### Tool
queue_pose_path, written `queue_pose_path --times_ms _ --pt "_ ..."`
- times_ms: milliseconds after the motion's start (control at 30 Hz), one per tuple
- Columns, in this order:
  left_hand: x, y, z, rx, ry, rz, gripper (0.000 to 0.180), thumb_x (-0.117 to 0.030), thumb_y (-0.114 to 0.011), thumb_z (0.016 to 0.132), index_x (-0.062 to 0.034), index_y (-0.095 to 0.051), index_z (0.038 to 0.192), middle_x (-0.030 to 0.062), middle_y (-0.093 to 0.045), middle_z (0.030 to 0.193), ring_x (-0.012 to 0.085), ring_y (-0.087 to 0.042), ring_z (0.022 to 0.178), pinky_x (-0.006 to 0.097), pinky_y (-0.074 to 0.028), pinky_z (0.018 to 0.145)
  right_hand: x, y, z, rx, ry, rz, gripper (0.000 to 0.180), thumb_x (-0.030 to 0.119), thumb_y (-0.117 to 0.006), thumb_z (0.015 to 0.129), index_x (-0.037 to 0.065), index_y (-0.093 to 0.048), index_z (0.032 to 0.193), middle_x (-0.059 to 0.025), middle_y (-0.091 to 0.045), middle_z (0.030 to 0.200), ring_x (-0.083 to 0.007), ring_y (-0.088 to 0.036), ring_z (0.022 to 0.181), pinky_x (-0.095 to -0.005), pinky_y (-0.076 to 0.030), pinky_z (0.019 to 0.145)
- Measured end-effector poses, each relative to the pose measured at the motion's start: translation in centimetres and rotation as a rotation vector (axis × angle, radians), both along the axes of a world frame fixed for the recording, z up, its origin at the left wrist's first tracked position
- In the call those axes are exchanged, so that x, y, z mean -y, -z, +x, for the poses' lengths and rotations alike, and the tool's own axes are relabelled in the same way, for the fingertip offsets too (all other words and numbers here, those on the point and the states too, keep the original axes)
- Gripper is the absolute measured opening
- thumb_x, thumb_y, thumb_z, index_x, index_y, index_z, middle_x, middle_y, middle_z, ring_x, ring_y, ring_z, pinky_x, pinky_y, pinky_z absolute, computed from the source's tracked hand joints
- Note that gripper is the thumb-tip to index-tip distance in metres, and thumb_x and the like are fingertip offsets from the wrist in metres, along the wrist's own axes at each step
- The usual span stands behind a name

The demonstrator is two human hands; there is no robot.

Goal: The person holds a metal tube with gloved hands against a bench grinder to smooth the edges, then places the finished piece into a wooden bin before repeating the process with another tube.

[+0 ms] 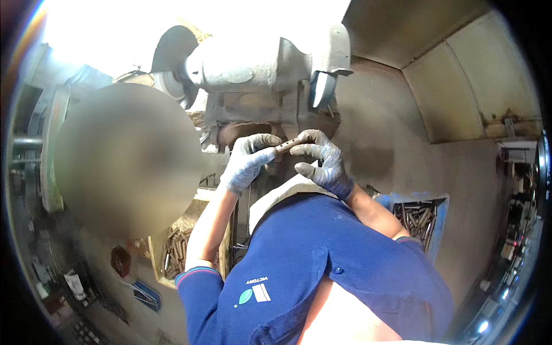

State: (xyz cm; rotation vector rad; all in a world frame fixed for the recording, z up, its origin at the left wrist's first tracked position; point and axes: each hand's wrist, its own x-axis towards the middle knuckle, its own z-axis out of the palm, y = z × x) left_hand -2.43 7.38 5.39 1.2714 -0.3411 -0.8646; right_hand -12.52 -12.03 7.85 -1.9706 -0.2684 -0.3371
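Note:
In front of my waist, a short brown metal rod [287,145] with small dark holes along its side is held at a slant between my hands. My left hand [246,164], in a soiled light-blue work glove, pinches its left end between thumb and fingers. The right end sits against the fingertips of my right hand [325,163], gloved the same way, whose thumb stands away from the rod. Just beyond both hands is a grey bench grinder [244,66], with a round wheel [324,90] under its right guard.
A blue-edged bin [442,223] of metal rods stands right of me. Another box [156,261] with similar rods is at my left. A blue object [146,295] lies on the floor. Pale panels [448,86] rise at the far right. A blurred round patch hides the left side.

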Motion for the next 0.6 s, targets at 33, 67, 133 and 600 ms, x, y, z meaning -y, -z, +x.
queue_pose_path --times_ms 33,67,133,600 --pt "0.7 0.1 0.1 -0.043 -0.006 -0.014 0.03 -0.016 -0.067 0.081 0.0035 -0.06 0.104 0.0051 -0.065 0.087 0.0075 -0.058 0.069 0.02 -0.047 0.061 0.4 0.9 -0.3 -0.003 0.03 0.054 0.03 0.02 -0.073 0.075 0.002 -0.067 0.098 -0.0104 -0.056 0.107 -0.023 -0.056 0.098 -0.0319 -0.045 0.088" --pt "1.5 0.3 0.1 -0.081 -0.016 -0.03 0.03 -0.016 -0.067 0.082 0.0034 -0.06 0.104 0.0049 -0.065 0.086 0.0074 -0.058 0.069 0.02 -0.047 0.061 0.6 1.7 -0.7 -0.036 0.069 0.133 0.03 0.022 -0.073 0.077 0.001 -0.068 0.098 -0.009 -0.056 0.107 -0.0206 -0.055 0.098 -0.0303 -0.043 0.089" --pt "2.8 0.3 0.1 -0.127 -0.051 -0.054 0.031 -0.018 -0.067 0.083 0.0031 -0.06 0.104 0.0044 -0.065 0.085 0.0077 -0.058 0.068 0.019 -0.047 0.062 1.5 3.3 -1.1 -0.04 0.147 0.196 0.03 0.021 -0.073 0.077 0.001 -0.068 0.098 -0.0085 -0.055 0.106 -0.02 -0.055 0.098 -0.0307 -0.043 0.088" --pt "8.0 3.5 -0.3 0.096 -0.247 0.053 0.019 -0.011 -0.064 0.086 0.0023 -0.064 0.099 0.0033 -0.066 0.078 0.0047 -0.055 0.062 0.018 -0.041 0.054 4.6 6.8 -1.0 -0.08 0.486 0.395 0.017 0.009 -0.07 0.078 0.002 -0.069 0.094 -0.0056 -0.058 0.098 -0.0128 -0.054 0.092 -0.0242 -0.045 0.075"
